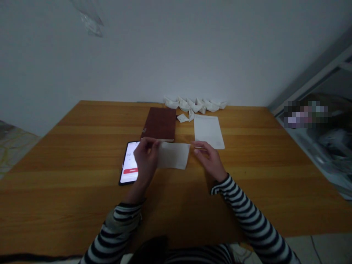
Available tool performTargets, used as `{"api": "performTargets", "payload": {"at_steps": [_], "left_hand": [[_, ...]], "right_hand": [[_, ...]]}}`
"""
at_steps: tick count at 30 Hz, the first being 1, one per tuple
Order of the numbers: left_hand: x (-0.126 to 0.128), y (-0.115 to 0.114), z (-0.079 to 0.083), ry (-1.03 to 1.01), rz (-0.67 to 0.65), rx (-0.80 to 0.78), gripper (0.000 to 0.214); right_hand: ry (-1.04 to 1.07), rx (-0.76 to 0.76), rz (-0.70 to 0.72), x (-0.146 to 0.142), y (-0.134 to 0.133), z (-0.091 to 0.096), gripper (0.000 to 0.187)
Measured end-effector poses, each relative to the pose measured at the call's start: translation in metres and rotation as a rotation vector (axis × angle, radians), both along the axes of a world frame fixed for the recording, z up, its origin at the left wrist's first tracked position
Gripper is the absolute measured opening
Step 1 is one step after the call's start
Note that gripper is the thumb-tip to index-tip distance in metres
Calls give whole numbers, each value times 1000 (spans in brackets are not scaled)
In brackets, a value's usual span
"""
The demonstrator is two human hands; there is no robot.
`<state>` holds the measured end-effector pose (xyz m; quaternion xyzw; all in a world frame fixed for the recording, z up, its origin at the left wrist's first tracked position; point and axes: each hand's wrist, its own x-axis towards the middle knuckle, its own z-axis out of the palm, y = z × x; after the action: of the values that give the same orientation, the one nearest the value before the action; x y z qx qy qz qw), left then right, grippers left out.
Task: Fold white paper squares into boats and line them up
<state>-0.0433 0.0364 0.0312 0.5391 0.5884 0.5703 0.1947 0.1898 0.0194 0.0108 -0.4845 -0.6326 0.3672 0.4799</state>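
Note:
A white rectangular sheet of paper (173, 156) is held above the wooden table, its long side running left to right. My left hand (148, 156) pinches its upper left corner between thumb and fingers. Close to the sheet's upper right corner is my right hand (207, 156), its fingers apart and the thumb separate from them; a small gap seems to lie between fingertips and paper. Beyond the sheet lie a brown notebook (159, 124) and a white pad (208, 131). Partly behind my left hand lies a phone (129, 163) with a lit screen.
Several folded white paper boats (195, 105) stand in a row along the wall, with a small folded paper piece (182, 118) in front. The wooden table (261, 146) meets the wall at the back. A shelf with bagged things (330, 135) stands at the right.

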Motion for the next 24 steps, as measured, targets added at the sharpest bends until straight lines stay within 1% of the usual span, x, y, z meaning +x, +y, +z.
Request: {"api": "performTargets", "payload": {"at_steps": [1, 2, 3, 5, 7, 8, 9, 11, 13, 15, 17, 21, 24], "left_hand": [[6, -3, -2, 12, -57, -5, 10], [12, -5, -4, 23, -128, -18, 9], [18, -8, -6, 31, -183, -32, 10], [26, -12, -9, 65, -260, -41, 9], [29, -14, -11, 143, -332, -1, 8], [29, -14, -12, 207, -376, 36, 9], [28, -14, -12, 287, -426, 74, 10], [26, -14, -13, 474, -525, 131, 14], [26, -14, -12, 626, -584, 150, 17], [26, -16, -11, 700, -611, 148, 18], [27, -18, -9, 730, -615, 152, 17], [27, -19, -2, 763, -601, 165, 13], [17, -14, 0, 790, -550, 162, 10]], "right_hand": [[-4, 23, 6, -2, 0, -1, 36], [-20, 31, 26, -4, -1, -2, 40], [-35, 19, 51, -6, -2, -4, 37], [-45, -54, 105, -9, -3, -8, 23], [-50, -116, 117, -10, -4, -11, 21], [-84, -111, 99, -10, -5, -12, 22], [-152, -81, 77, -9, -6, -11, 21], [-365, 10, 40, -10, -8, -8, 20], [-577, 88, 23, -11, -12, -3, 21], [-699, 135, 11, -13, -15, 1, 22], [-742, 164, -11, -15, -17, 3, 23], [-743, 204, -54, -14, -18, 3, 20], [-733, 234, -88, -5, -14, 3, 18]]}}
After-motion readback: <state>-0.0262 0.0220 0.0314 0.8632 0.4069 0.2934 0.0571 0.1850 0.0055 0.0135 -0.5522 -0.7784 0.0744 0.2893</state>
